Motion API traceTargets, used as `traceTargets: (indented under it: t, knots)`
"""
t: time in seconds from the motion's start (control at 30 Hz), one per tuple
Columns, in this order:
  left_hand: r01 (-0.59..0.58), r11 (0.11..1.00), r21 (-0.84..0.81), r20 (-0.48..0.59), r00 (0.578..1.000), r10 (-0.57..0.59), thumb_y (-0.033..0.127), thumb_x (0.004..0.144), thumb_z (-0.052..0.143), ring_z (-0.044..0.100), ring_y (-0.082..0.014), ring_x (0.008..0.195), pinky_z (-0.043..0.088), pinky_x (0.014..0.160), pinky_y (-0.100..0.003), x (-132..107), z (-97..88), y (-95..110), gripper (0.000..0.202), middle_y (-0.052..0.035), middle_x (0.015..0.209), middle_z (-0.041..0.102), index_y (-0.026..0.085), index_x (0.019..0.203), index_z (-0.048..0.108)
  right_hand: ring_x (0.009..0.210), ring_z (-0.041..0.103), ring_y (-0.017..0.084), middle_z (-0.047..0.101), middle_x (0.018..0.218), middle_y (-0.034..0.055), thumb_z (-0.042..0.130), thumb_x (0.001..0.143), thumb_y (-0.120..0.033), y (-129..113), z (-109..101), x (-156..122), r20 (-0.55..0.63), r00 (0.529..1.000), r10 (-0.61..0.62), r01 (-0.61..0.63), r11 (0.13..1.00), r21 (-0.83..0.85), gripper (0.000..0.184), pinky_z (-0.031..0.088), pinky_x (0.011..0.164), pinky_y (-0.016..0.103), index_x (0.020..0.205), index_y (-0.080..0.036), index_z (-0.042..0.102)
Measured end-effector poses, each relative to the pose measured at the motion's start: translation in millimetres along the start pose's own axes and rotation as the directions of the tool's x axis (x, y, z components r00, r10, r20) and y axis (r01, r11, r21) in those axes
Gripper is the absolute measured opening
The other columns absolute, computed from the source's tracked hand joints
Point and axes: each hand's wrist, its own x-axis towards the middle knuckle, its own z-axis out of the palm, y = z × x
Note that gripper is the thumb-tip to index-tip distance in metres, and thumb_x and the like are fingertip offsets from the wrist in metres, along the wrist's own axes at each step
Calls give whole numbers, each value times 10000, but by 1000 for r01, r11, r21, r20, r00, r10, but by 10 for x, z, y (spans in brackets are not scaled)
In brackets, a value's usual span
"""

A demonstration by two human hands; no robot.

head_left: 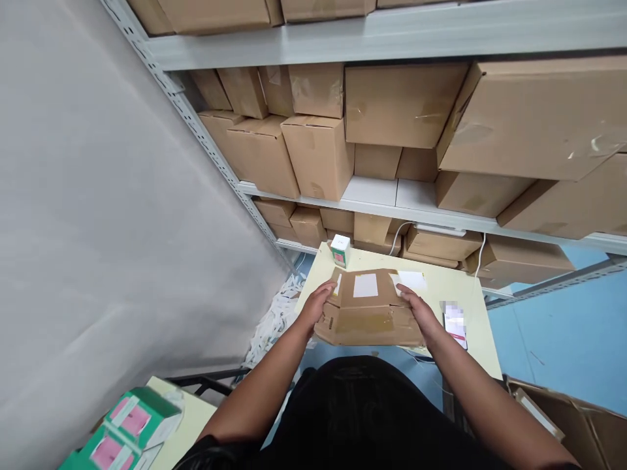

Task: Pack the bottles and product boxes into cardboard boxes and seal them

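Between my two hands is a flattened brown cardboard box (365, 320), held over the near edge of a pale yellow table (473, 326). White labels and strips of clear tape show on its upper face. My left hand (319, 305) is closed on its left edge, thumb on top. On the opposite edge my right hand (414, 305) grips the cardboard, its thumb by a white label; the fingers underneath are hidden. Behind the cardboard stands a small green and white box (340, 251). A white paper (414, 279) lies just beyond my right hand.
A phone with a lit screen (455, 324) lies on the table's right side. Metal shelving (392, 39) full of cardboard boxes rises behind. White paper scraps (274, 320) pile at the left wall. Green boxes with pink labels (127, 424) sit lower left; an open carton (573, 418) is lower right.
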Motion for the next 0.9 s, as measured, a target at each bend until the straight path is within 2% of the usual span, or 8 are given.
traceTargets:
  t: [0.23, 0.3, 0.37, 0.47, 0.53, 0.6, 0.73, 0.9]
  knots:
    - [219, 965, 143, 120, 964, -237, 470, 755, 727, 711, -314, 1086, 505, 1024, -495, 204, -12, -15, 489, -94, 1165, 767, 209, 1167, 753, 703, 724, 260, 762, 918, 63, 661, 757, -271, 1, 12, 188, 21, 990, 137, -138, 988, 63, 688, 547, 565, 346, 1433, -252, 535]
    - [154, 955, 255, 198, 958, -207, 495, 798, 710, 712, -312, 1074, 518, 999, -481, 249, -155, 105, 435, -90, 1119, 776, 219, 1129, 772, 643, 702, 237, 748, 844, 52, 660, 770, -284, -13, -22, 227, -8, 986, 165, -162, 976, 145, 504, 556, 548, 341, 1269, -231, 623]
    - [-73, 927, 368, 283, 958, -37, 514, 797, 745, 653, -324, 1206, 482, 1060, -453, 267, -307, 260, 364, -92, 1156, 768, 235, 1023, 803, 627, 695, 212, 734, 779, 44, 668, 789, -281, -4, -29, 257, 38, 985, 171, -175, 958, 225, 279, 586, 595, 335, 1060, -213, 667]
    - [-361, 867, 344, 551, 825, 124, 509, 852, 727, 630, -296, 1257, 475, 1065, -381, 255, -460, 496, 360, -74, 1232, 749, 266, 1108, 798, 614, 698, 183, 722, 703, 52, 644, 809, -239, 70, 50, 312, 103, 978, 182, -204, 938, 281, 90, 602, 642, 303, 879, -187, 664]
    - [-423, 856, 298, 715, 693, 94, 501, 856, 731, 702, -276, 1112, 528, 939, -337, 243, -479, 614, 441, -63, 1234, 751, 283, 1238, 754, 583, 689, 171, 716, 670, 67, 603, 829, -235, 146, 146, 369, 78, 975, 207, -220, 932, 287, 95, 595, 618, 281, 841, -169, 671]
    - [-479, 823, 306, 782, 619, 70, 498, 811, 772, 728, -274, 988, 536, 831, -317, 244, -446, 676, 506, -58, 1195, 764, 285, 1269, 740, 555, 677, 160, 704, 643, 76, 566, 850, -240, 218, 244, 438, 30, 971, 236, -235, 930, 282, 137, 586, 595, 261, 815, -158, 669]
    - [-518, 773, 366, 796, 605, 30, 509, 897, 644, 717, -278, 938, 507, 790, -310, 287, -351, 662, 424, -43, 1079, 787, 279, 1236, 755, 555, 673, 169, 685, 641, 90, 462, 950, -351, 313, 365, 542, -73, 960, 272, -246, 935, 255, 289, 592, 597, 279, 862, -158, 659]
    - [-439, 842, 314, 806, 592, 8, 528, 956, 548, 697, -276, 1002, 501, 813, -306, 361, -280, 583, 452, -55, 1123, 771, 266, 1278, 730, 727, 725, 227, 711, 882, 75, 430, 953, -664, 467, 418, 475, -163, 983, 85, -47, 974, 220, 527, 631, 686, 399, 1250, -259, 587]
